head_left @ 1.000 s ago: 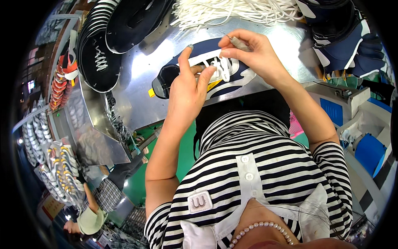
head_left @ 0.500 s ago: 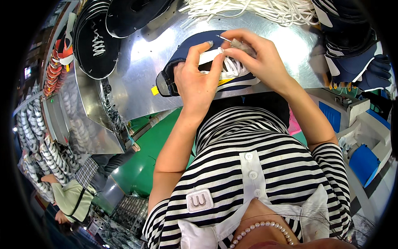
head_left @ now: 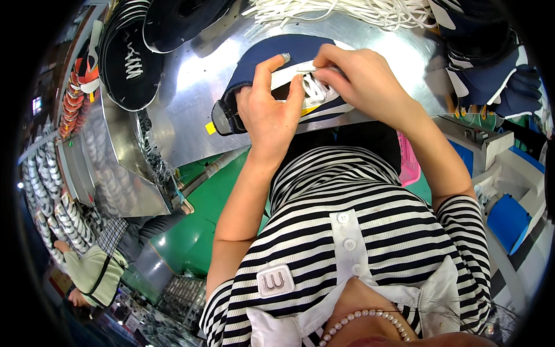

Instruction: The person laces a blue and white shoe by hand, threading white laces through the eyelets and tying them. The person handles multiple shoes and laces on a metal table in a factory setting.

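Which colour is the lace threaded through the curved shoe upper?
White flat lace; best seen in the head view.

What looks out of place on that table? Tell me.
The heap of white laces at the far side looks untidy: loose ends straggle onto the metal table. The navy shoe upper shows no visible damage, though part is hidden.

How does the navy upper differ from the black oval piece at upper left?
The navy upper has broad white and navy areas; the black oval piece is black with a white zigzag. The left hand and right hand touch the navy upper, not the black oval piece. Both look mostly dark.
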Demonstrator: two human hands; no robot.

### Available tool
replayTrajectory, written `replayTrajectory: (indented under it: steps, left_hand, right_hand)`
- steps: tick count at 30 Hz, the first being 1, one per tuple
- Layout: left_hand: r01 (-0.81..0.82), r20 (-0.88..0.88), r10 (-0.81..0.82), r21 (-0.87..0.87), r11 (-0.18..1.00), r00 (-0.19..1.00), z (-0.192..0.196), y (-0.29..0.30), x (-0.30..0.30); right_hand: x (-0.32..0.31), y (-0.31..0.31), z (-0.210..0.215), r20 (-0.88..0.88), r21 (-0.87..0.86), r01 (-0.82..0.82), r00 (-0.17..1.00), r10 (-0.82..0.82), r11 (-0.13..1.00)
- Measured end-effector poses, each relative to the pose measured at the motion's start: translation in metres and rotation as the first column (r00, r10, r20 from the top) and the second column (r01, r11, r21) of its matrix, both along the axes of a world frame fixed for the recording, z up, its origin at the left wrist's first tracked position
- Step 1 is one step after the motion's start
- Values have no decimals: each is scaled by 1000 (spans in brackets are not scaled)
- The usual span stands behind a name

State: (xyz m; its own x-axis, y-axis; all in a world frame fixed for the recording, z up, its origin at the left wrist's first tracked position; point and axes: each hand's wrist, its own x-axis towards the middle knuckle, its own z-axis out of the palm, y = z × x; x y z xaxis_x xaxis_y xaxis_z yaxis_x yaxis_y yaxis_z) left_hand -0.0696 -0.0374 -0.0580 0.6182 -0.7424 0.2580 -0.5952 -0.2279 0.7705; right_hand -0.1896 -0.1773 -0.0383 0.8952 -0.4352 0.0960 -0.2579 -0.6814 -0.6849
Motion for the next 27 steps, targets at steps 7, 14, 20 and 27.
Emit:
replayTrajectory:
  steps: [7,14,20,27]
  left_hand:
    - [45,-146,-66,-143,989,987,-5,-1,4]
    - [23,-498,-94,-147,989,862,4,-7,7]
    - [42,-306,-36,11,999,951,-1,-14,13]
    - [195,-812,-153,-49,980,563,25,-7,32]
  right_hand:
    - [24,11,-6,-127,-166,-96,989,75,981]
    - [-8,-17,-10,94,148,155,981,-170,977]
    - [4,2,-47,290,141,324,890,-352,936]
    - [-4,-4,-43,489,366,200,790,-371,909]
